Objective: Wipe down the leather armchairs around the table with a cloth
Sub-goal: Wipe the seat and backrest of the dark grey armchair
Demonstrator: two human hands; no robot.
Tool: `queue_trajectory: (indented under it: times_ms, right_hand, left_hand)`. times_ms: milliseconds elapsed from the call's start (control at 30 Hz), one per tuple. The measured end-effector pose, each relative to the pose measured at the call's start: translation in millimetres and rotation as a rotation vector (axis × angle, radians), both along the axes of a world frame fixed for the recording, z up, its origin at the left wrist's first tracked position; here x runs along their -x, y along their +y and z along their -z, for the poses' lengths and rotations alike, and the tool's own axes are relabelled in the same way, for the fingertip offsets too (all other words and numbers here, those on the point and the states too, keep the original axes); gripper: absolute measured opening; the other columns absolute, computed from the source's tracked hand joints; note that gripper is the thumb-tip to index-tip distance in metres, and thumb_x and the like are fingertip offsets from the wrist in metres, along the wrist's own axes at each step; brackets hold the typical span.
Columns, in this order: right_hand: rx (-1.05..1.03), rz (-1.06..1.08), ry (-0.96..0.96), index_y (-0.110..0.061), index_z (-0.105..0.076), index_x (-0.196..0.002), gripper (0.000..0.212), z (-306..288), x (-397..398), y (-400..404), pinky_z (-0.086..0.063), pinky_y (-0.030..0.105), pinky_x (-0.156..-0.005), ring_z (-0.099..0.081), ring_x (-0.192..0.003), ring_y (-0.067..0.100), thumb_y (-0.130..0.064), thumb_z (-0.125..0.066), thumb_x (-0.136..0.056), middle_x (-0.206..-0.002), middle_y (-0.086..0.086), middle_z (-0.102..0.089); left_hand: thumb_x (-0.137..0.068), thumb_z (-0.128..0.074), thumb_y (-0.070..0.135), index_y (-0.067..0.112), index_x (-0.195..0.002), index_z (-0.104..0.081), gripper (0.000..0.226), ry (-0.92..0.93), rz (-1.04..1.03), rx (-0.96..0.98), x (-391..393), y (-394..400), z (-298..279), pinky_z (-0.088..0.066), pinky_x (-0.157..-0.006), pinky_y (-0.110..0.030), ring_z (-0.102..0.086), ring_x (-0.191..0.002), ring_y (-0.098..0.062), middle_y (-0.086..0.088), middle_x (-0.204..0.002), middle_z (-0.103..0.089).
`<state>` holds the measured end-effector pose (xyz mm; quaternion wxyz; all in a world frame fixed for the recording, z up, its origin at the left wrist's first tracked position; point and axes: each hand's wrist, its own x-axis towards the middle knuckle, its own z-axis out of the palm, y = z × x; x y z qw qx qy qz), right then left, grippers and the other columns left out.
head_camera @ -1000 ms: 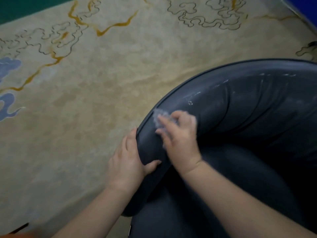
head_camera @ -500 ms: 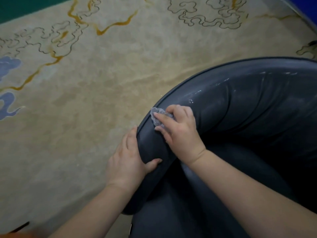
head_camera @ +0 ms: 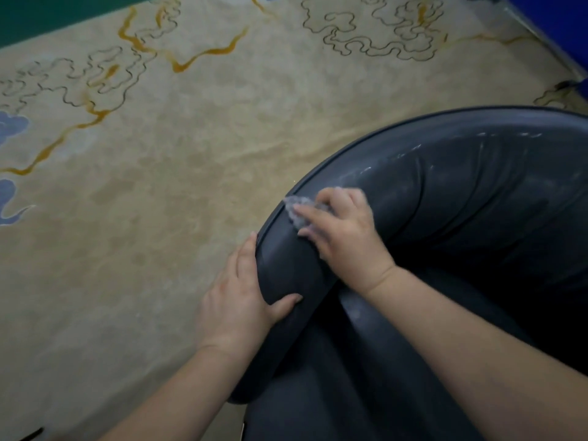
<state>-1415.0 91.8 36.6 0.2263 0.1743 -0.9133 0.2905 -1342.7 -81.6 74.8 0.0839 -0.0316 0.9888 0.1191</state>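
A dark grey leather armchair (head_camera: 461, 192) fills the right and lower part of the head view, its curved padded arm running from lower centre up to the right. My right hand (head_camera: 346, 237) presses a small crumpled grey cloth (head_camera: 297, 206) onto the top of the arm near its piped outer edge; most of the cloth is hidden under my fingers. My left hand (head_camera: 237, 300) grips the arm lower down, fingers on the outside, thumb on the top. Whitish streaks mark the leather beyond the cloth.
A beige carpet (head_camera: 159, 186) with orange, black and pale blue cloud patterns covers the floor to the left and behind the chair. A green band (head_camera: 47, 20) borders it top left and a blue wall (head_camera: 560, 23) stands top right.
My right hand has slid the cloth a little up and outward along the chair arm, toward the piped edge. My left hand has kept its hold.
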Motion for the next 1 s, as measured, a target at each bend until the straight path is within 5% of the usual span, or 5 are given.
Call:
queue_trajectory:
  times_ms: [200,400,667,867,1000]
  right_hand:
    - [0.051,0.288,-0.041,-0.017,-0.072,-0.101,0.029,-10.8,19.9,17.2,-0.047,0.047,-0.075,-0.048,-0.086,0.04,-0.03,-0.055,-0.082,-0.1,0.015,-0.056]
    - [-0.072,0.051,-0.031,-0.018,-0.074,-0.097,0.033,-16.0,14.0,-2.7,-0.048,0.042,-0.069,-0.041,-0.088,0.028,-0.036,-0.056,-0.077,-0.094,0.01,-0.061]
    - [-0.001,0.45,-0.079,-0.018,-0.073,-0.101,0.028,-24.0,45.1,73.5,-0.047,0.048,-0.073,-0.048,-0.085,0.04,-0.029,-0.056,-0.082,-0.098,0.015,-0.057]
    - [-0.093,0.125,-0.042,-0.016,-0.073,-0.1,0.033,-19.4,34.7,38.3,-0.049,0.043,-0.069,-0.052,-0.081,0.038,-0.033,-0.053,-0.079,-0.095,0.012,-0.06]
    - [-0.1,0.146,-0.007,-0.018,-0.073,-0.103,0.031,-19.6,48.7,70.6,-0.05,0.047,-0.069,-0.051,-0.081,0.039,-0.031,-0.055,-0.08,-0.095,0.014,-0.058]
  left_hand:
    - [-0.067,-0.063,0.072,0.025,-0.152,-0.004,0.113,0.005,0.024,-0.028,-0.2,-2.3,1.0,-0.041,-0.091,-0.028,-0.046,-0.127,-0.017,0.007,-0.151,-0.028]
    - [-0.066,-0.066,0.07,0.022,-0.152,-0.004,0.116,-0.01,0.026,-0.043,0.5,-0.9,0.6,-0.041,-0.094,-0.029,-0.045,-0.13,-0.018,0.005,-0.154,-0.025]
    - [-0.063,-0.068,0.071,0.022,-0.153,-0.01,0.117,-0.033,-0.007,-0.04,0.9,1.1,1.0,-0.045,-0.092,-0.035,-0.049,-0.127,-0.022,0.001,-0.151,-0.032]
    - [-0.067,-0.066,0.07,0.025,-0.152,-0.008,0.113,-0.051,-0.021,-0.025,1.6,3.0,-3.8,-0.043,-0.092,-0.032,-0.047,-0.128,-0.02,0.006,-0.153,-0.028]
    - [-0.067,-0.063,0.073,0.028,-0.152,-0.006,0.112,-0.061,-0.038,0.006,3.2,4.0,-5.5,-0.043,-0.09,-0.031,-0.051,-0.123,-0.019,0.008,-0.151,-0.032]
